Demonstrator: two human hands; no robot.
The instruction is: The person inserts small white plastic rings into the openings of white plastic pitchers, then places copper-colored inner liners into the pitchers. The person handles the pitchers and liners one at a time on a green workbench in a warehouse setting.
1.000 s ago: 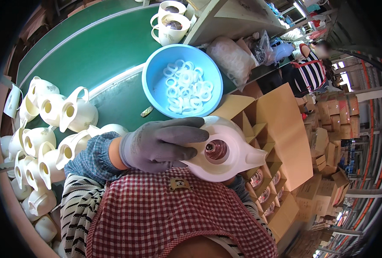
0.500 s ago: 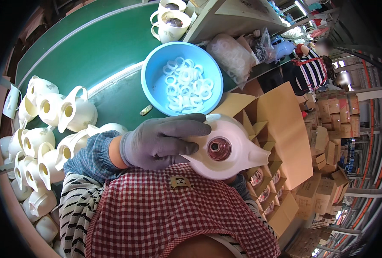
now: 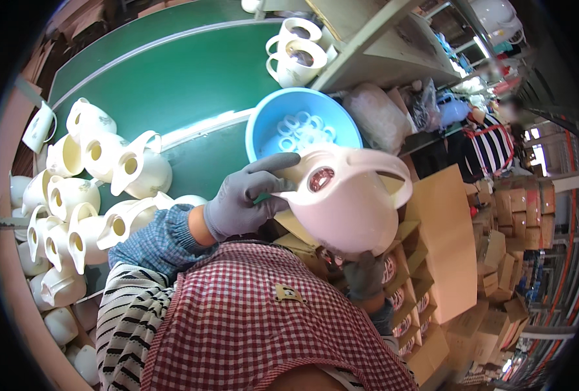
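In front of my chest a pale pink jug (image 3: 351, 212) is held tilted, its handle to the right and its mouth turned up toward me. Shiny reddish glass (image 3: 321, 180) shows inside the mouth. My left hand (image 3: 245, 199), in a grey glove, grips the jug at the rim and spout on its left. Under the base is my right hand (image 3: 366, 279), gloved in darker grey and partly hidden by the jug. Something shiny and reddish shows beside the right fingers, too covered to make out fully.
A blue basin (image 3: 258, 127) of white rings stands on the green table (image 3: 192, 72). Several cream jugs (image 3: 143, 173) crowd the left. At right is an open carton (image 3: 442, 241) with dividers and shiny reddish pieces. Two cream jugs (image 3: 300, 62) stand behind. A person in stripes (image 3: 488, 150) is farther right.
The jug has turned, so its spout has gone from right to left and its handle now shows at right. My right hand has come into sight under the base. The view has shifted.
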